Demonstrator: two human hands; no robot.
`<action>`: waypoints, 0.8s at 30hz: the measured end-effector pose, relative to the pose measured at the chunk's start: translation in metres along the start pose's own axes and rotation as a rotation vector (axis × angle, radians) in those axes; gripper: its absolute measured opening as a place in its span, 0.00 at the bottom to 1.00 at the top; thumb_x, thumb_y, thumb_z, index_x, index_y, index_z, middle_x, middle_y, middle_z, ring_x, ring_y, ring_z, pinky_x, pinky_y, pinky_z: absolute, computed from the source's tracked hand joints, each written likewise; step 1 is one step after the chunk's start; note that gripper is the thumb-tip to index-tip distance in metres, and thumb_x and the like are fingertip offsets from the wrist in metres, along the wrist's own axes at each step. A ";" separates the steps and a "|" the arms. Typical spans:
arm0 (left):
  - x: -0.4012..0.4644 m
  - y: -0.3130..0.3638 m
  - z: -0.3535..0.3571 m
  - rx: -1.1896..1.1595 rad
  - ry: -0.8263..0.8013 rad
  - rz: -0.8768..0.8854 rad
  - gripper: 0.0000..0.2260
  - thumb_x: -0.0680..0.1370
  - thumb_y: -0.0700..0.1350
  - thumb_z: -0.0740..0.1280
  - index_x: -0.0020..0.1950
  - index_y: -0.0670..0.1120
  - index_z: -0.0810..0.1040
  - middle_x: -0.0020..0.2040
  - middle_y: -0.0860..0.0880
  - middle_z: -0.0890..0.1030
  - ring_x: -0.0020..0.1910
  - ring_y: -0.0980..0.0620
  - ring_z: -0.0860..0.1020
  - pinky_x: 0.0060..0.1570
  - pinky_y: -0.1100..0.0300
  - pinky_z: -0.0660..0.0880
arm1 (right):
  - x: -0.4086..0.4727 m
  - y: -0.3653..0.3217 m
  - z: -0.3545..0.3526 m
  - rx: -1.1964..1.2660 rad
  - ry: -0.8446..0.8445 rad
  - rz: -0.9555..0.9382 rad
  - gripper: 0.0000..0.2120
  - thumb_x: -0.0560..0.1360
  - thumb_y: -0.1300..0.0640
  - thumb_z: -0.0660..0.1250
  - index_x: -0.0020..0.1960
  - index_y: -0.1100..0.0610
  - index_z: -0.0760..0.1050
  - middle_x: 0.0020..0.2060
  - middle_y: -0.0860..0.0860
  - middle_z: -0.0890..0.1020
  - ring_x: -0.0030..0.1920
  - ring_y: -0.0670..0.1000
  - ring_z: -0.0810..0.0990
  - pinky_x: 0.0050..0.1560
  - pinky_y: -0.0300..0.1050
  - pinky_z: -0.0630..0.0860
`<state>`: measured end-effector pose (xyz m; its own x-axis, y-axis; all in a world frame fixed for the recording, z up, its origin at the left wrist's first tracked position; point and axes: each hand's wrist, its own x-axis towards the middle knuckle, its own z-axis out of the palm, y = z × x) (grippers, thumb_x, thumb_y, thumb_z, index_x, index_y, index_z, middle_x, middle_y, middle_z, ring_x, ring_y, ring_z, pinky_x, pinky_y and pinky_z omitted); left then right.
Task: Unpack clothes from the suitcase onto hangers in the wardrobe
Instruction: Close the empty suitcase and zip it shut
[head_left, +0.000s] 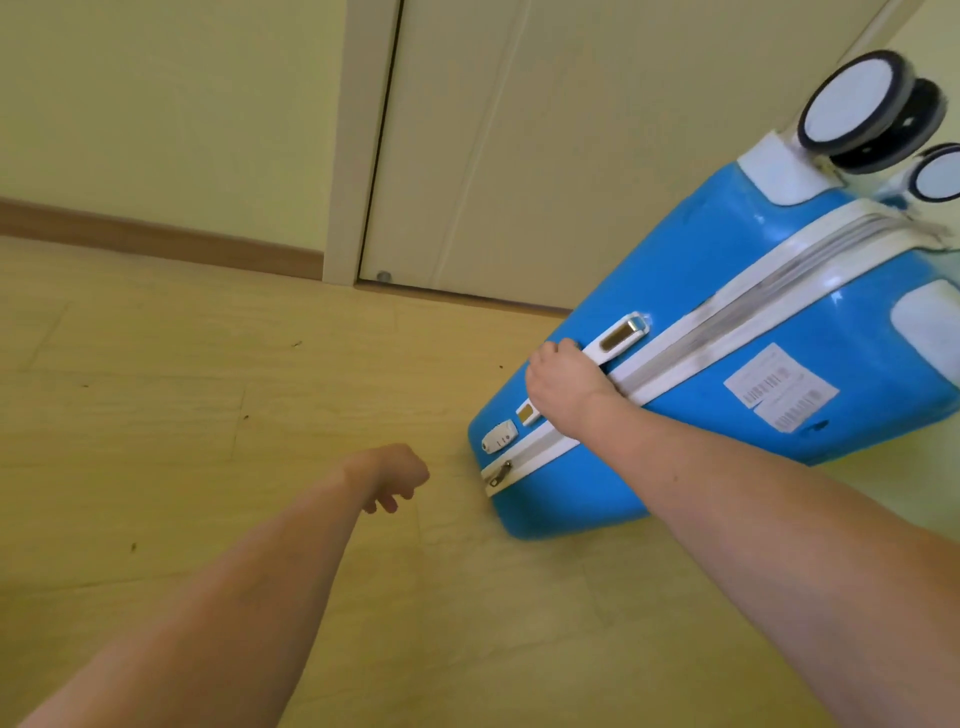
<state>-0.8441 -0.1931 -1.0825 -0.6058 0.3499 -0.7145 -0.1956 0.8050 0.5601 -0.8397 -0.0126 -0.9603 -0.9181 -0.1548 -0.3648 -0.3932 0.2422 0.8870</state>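
Note:
A blue hard-shell suitcase (691, 270) with a white zip band is tilted, its lower corner on the wooden floor and its wheels (862, 106) up at the top right. It is zipped shut. My right hand (563, 382) grips the white side handle (618, 338) of the suitcase. My left hand (392, 475) hangs over the floor to the left of the suitcase, fingers loosely curled, holding nothing. No clothes, hangers or wardrobe interior show.
A pale closed door (545, 156) stands behind the suitcase, with a small doorstop (383, 276) at its base. A cream wall with a brown skirting board (156, 239) runs to the left. Light wooden floor (208, 415) spreads below my arms.

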 end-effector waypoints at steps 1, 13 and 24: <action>-0.003 0.006 0.000 -0.059 0.002 -0.005 0.15 0.83 0.48 0.56 0.65 0.43 0.71 0.60 0.46 0.77 0.45 0.46 0.78 0.47 0.53 0.73 | 0.002 0.001 -0.001 0.004 -0.013 -0.007 0.11 0.78 0.59 0.59 0.58 0.57 0.74 0.52 0.54 0.76 0.52 0.54 0.74 0.46 0.49 0.70; -0.047 0.048 -0.016 -0.029 0.092 0.114 0.23 0.80 0.46 0.63 0.74 0.41 0.64 0.70 0.43 0.69 0.69 0.40 0.69 0.52 0.52 0.67 | -0.020 0.024 -0.033 0.164 0.064 -0.053 0.08 0.77 0.58 0.61 0.39 0.53 0.70 0.36 0.49 0.72 0.38 0.52 0.71 0.36 0.44 0.67; -0.097 0.041 -0.017 -0.083 0.269 0.196 0.48 0.71 0.67 0.68 0.80 0.53 0.44 0.78 0.43 0.49 0.75 0.38 0.58 0.69 0.44 0.64 | -0.063 0.087 -0.079 0.243 0.160 0.080 0.10 0.76 0.48 0.62 0.40 0.52 0.69 0.44 0.49 0.80 0.41 0.53 0.74 0.39 0.43 0.67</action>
<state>-0.8061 -0.2026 -0.9831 -0.8174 0.3469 -0.4599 -0.1102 0.6895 0.7159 -0.8124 -0.0574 -0.8379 -0.9348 -0.2704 -0.2303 -0.3380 0.4785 0.8104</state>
